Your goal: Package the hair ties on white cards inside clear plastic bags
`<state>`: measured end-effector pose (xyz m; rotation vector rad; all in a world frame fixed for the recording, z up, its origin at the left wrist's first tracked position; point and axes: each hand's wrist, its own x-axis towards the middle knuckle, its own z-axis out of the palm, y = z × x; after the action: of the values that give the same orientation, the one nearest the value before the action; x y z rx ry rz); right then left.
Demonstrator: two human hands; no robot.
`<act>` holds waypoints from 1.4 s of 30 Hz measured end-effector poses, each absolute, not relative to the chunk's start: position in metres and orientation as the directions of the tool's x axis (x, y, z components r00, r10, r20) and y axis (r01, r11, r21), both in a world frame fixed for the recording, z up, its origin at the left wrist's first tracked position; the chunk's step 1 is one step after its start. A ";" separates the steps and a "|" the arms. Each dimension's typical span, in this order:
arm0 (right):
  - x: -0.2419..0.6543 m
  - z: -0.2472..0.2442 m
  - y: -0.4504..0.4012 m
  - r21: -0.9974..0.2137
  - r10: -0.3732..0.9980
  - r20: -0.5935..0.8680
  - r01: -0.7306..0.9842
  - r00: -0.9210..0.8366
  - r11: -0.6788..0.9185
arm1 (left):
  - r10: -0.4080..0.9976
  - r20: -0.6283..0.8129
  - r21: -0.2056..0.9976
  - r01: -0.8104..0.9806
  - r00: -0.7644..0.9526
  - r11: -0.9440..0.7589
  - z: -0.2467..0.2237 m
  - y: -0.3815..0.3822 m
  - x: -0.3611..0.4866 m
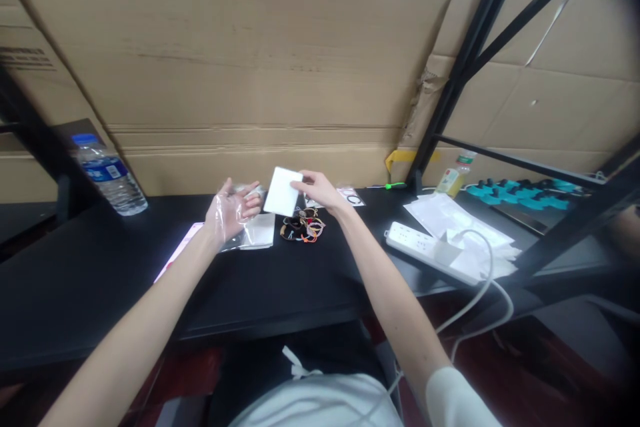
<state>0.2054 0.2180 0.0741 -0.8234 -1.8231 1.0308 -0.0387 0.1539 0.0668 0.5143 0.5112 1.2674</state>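
My right hand (pixel 323 191) pinches a white rectangular card (pixel 283 192) by its right edge, tilted above the table. To its left, my left hand (pixel 233 211) is palm up with its fingers spread. A clear plastic bag (pixel 220 219) lies around its palm and wrist; whether the hand is inside or under the film, I cannot tell. More white cards (pixel 261 232) lie in a stack just right of that hand. Below my right hand sits a small pile of coloured cord bracelets (pixel 303 227). Partly behind the same hand is a small clear packet with a dark ring (pixel 353 197).
A water bottle (pixel 111 177) stands at the left, near a pink-edged sheet (pixel 179 252). On the right are a white power strip (pixel 425 250) with a cable, papers (pixel 463 220), a drink bottle (pixel 454 177) and teal items (pixel 520 193). Cardboard (pixel 260 47) backs the black table (pixel 280 287).
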 end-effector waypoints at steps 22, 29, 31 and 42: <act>0.192 0.084 0.194 -0.904 0.581 0.266 0.011 -0.769 0.427 | 0.933 -0.147 0.773 -0.551 0.328 0.315 0.049 0.148 -0.013; 0.202 0.086 0.199 -0.871 0.669 0.367 0.014 -0.646 0.491 | 0.833 0.041 0.844 -0.465 0.553 0.267 0.048 0.152 -0.022; 0.206 0.083 0.203 -0.872 0.700 0.369 0.034 -0.612 0.489 | 0.794 0.032 0.849 -0.436 0.607 0.299 0.046 0.153 -0.025; 0.213 0.072 0.218 -0.860 0.771 0.449 0.015 -0.452 0.510 | 0.811 -0.003 0.900 -0.352 0.585 0.257 0.048 0.147 -0.020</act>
<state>0.2126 0.2180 0.0718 -0.6543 -1.8339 1.0334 -0.0199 0.1470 0.0475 1.0304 0.5308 0.8407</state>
